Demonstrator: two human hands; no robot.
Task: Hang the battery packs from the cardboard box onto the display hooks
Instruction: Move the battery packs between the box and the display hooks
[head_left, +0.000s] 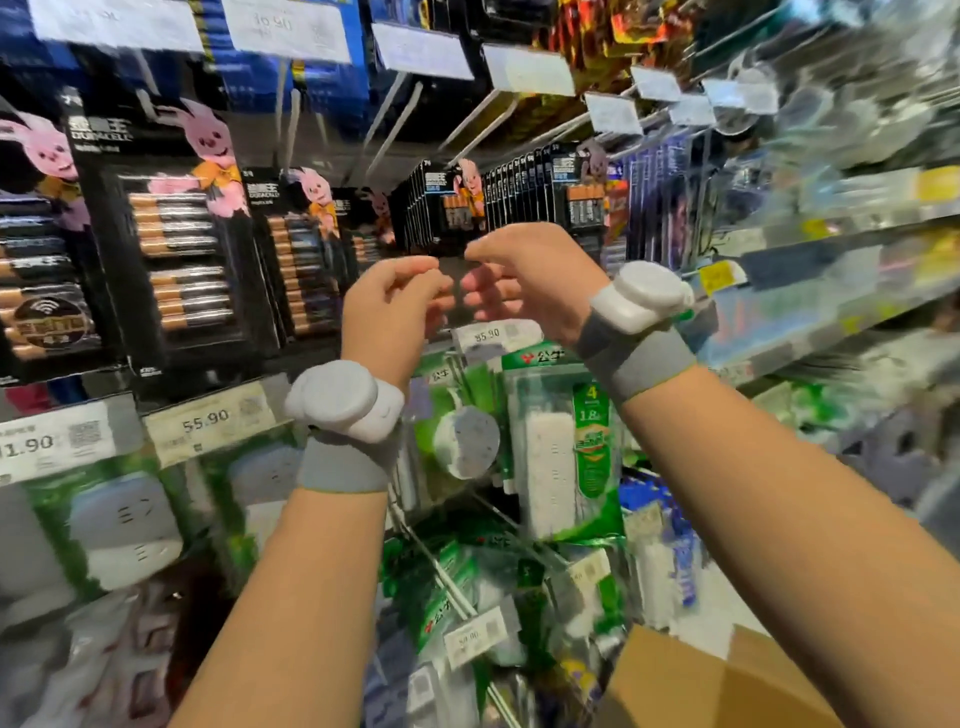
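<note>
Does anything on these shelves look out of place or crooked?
The battery packs hang in straight rows. Below them, the green packs at lower centre lean at different angles and overlap, as if jumbled. The picture is blurred there, so I cannot tell whether any has left its hook.

metal display hooks (396, 127) jut from the far wall in rows. black battery packs (176, 249) hang on the upper row, thick at left and at far centre, with price tags (208, 423) clipped at the hook ends. green-wrapped power strips (561, 441) hang on the lower hooks. a blurred shelf (831, 312) runs along the right.
</note>
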